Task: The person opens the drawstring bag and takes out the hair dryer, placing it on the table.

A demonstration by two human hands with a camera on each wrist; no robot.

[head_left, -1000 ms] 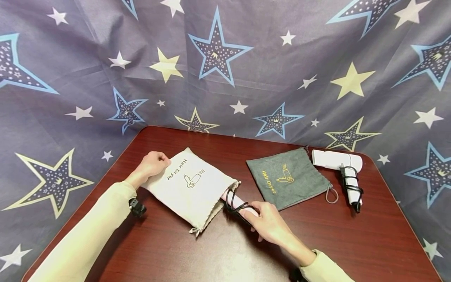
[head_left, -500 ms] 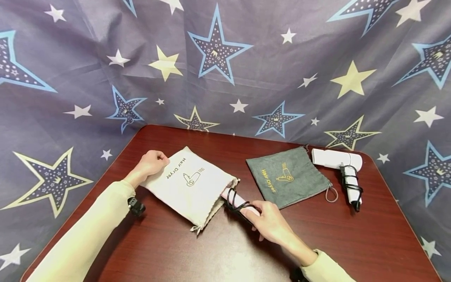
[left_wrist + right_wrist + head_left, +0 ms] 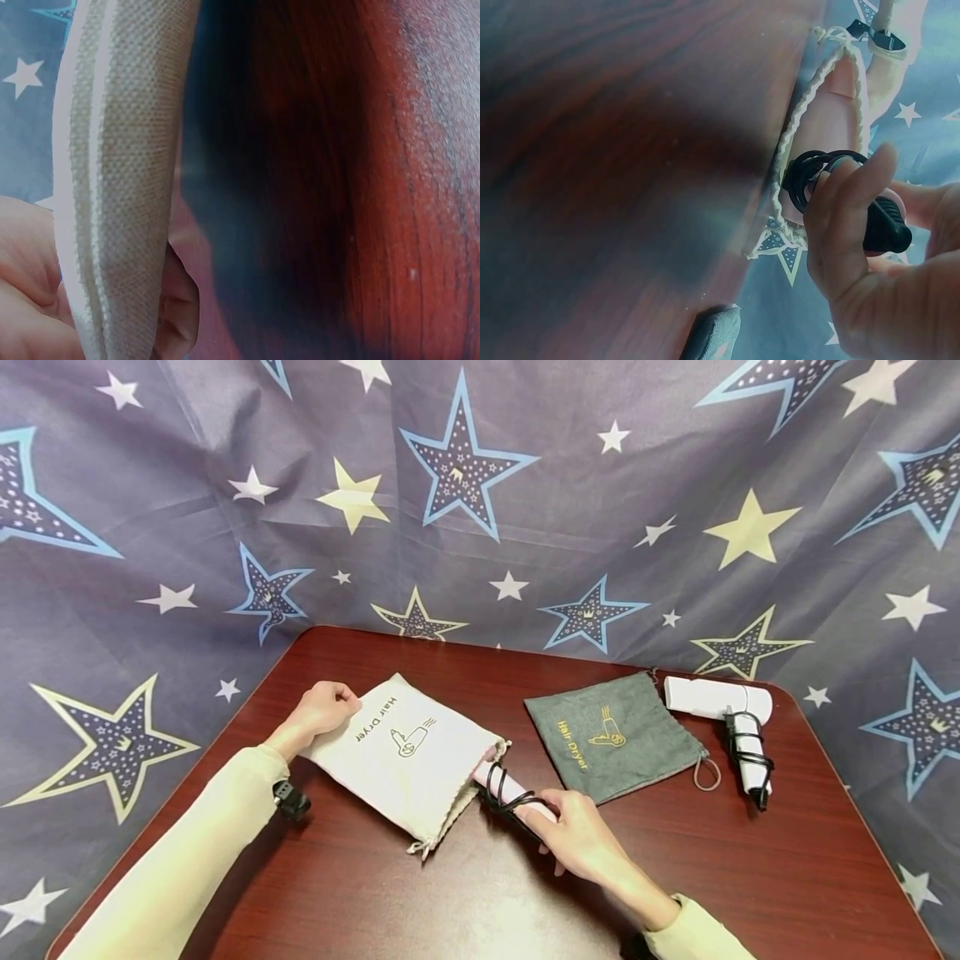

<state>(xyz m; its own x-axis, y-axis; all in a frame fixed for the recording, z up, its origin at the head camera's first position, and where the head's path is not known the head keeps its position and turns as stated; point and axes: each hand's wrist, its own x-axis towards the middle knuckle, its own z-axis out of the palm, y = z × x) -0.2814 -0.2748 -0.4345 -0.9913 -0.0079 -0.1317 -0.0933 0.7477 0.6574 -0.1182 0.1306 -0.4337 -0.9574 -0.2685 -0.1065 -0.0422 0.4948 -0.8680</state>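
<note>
A cream drawstring bag printed "Hair Dryer" lies at an angle on the table, its mouth facing lower right. My left hand pinches the bag's closed far-left end; in the left wrist view the cloth edge runs between thumb and fingers. My right hand grips the handle of a pale pink hair dryer wrapped in its black cord. The dryer's head is inside the bag, hidden from above. In the right wrist view the bag's mouth gapes around the pink body, with the black plug beside my fingers.
A grey drawstring bag, also printed "Hair Dryer", lies flat to the right. Beyond it is a white hair dryer with black cord wound round its handle. The reddish-brown table meets a star-patterned curtain at the back.
Almost nothing differs. Both hands keep their holds on the bag and the pink hair dryer, with only a very slight shift of the right hand to the right.
</note>
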